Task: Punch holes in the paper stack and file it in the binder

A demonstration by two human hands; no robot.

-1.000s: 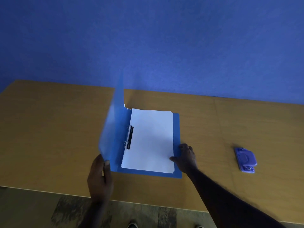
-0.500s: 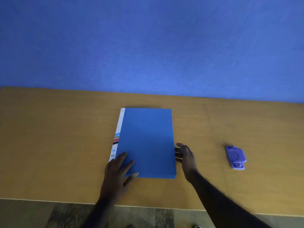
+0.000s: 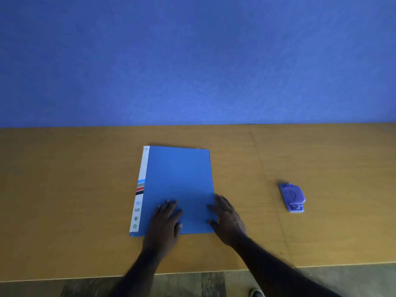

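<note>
The blue binder (image 3: 177, 181) lies closed and flat on the wooden table (image 3: 64, 189), its white label strip along the left spine. The paper stack is hidden inside it. My left hand (image 3: 166, 221) rests flat on the near part of the cover, fingers spread. My right hand (image 3: 226, 217) lies at the binder's near right edge, fingers apart, touching the cover's edge and the table. A purple hole punch (image 3: 292, 197) sits on the table well to the right, apart from both hands.
A blue wall (image 3: 192, 61) rises right behind the table's far edge. The table's near edge (image 3: 192, 273) runs below my forearms, with floor and a shoe tip (image 3: 256, 293) beyond it.
The open cover, held up by my left hand, swung down and shut over the paper. My left hand now lies flat on the cover and my right hand moved onto the binder's right edge.
</note>
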